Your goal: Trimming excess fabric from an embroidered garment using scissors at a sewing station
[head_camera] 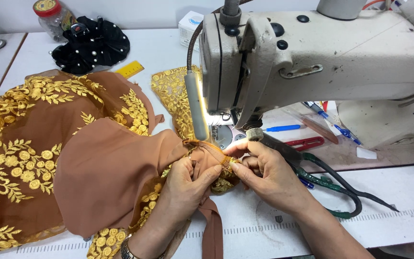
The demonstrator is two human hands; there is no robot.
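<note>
A brown fabric (106, 168) with gold floral embroidery (13, 163) lies heaped over the left half of the white table (389, 192). My left hand (188, 184) pinches a folded brown edge of it just in front of the sewing machine's needle area (224, 132). My right hand (264, 170) grips the same edge from the right, fingertips meeting the left hand's at a gold-trimmed seam (224, 160). A narrow brown strip (213, 230) hangs down toward me. The cream sewing machine (322, 57) stands directly behind both hands.
Large dark scissors with green-wrapped handles (331, 184) lie right of my right hand. Red snips (307, 142) and blue pens (283, 128) rest on the machine bed. A black beaded fabric bundle (92, 45), a jar (51, 17) and a yellow ruler (130, 69) sit at the back left.
</note>
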